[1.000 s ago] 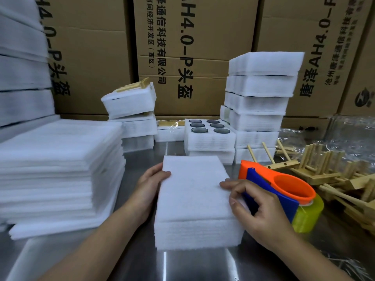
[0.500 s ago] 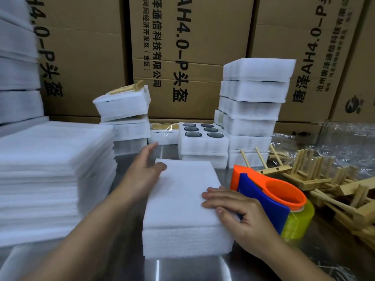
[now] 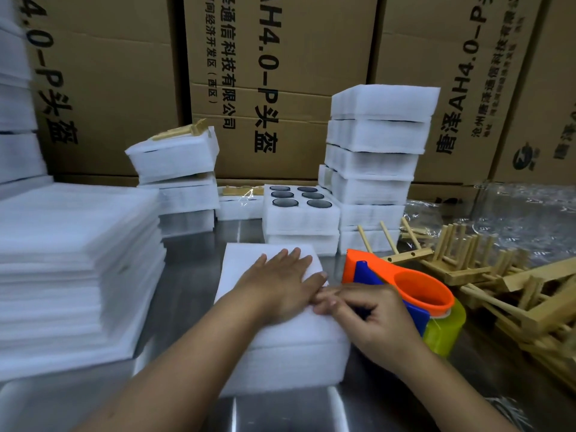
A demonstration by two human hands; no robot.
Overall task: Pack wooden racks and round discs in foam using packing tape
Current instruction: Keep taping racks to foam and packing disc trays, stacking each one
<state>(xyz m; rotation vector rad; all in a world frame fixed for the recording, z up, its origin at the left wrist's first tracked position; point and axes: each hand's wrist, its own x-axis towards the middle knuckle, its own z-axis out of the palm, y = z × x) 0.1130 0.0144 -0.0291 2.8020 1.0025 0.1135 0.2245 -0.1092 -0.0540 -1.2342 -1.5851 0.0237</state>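
Steel table [image 3: 193,275]; cardboard boxes [image 3: 280,88] stacked behind.

Foam block [image 3: 280,344]: closed, lying front and centre on the table.

Left hand [image 3: 280,285]: has moved from the block's left edge onto its top. It is now flat, fingers [image 3: 293,257] straight and close together, pressing down.

Right hand [image 3: 371,319]: at the block's right edge, touching the left thumb. Its fingers [image 3: 330,302] were flat before and are now curled; whether they pinch anything cannot be told.

Tape dispenser [image 3: 417,288]: orange and blue, just beside the right hand.

Assessment: block steadied, taping probably next.

Also present: a foam tray of round discs [image 3: 299,201] behind, loose wooden racks [image 3: 498,275] at right, and foam sheets [image 3: 71,260] at left.
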